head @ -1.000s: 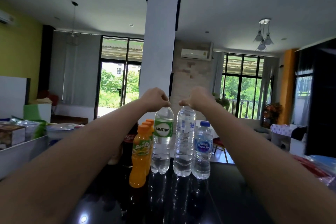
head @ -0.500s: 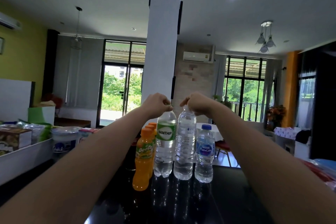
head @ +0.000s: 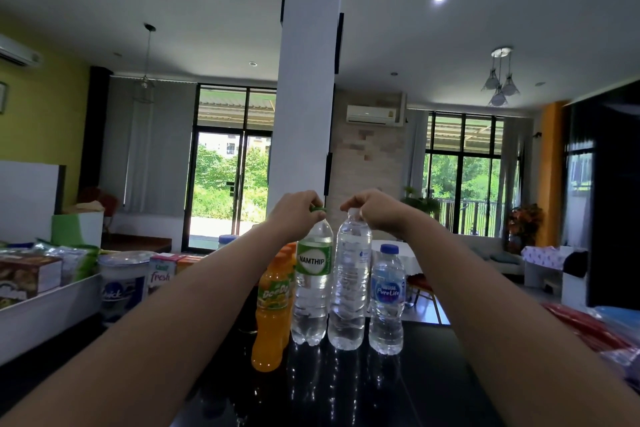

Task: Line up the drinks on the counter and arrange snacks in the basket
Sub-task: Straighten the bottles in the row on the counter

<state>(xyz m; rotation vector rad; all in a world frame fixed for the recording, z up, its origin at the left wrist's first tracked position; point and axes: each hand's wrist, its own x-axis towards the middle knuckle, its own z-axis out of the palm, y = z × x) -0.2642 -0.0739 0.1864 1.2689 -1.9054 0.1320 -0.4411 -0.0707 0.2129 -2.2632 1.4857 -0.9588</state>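
Left to right on the black worktop (head: 346, 392), upright and close together: orange juice bottle (head: 272, 312), green-labelled Namthip bottle (head: 312, 288), tall clear water bottle (head: 349, 291), small blue-capped Pure Life bottle (head: 387, 305). The orange one stands foremost.

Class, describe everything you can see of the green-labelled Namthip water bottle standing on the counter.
The Namthip bottle is clear ribbed plastic holding water, with a green label in white lettering and a green cap. It stands upright on the glossy black counter, between an orange drink bottle and a clear water bottle. The left hand pinches its cap from above.
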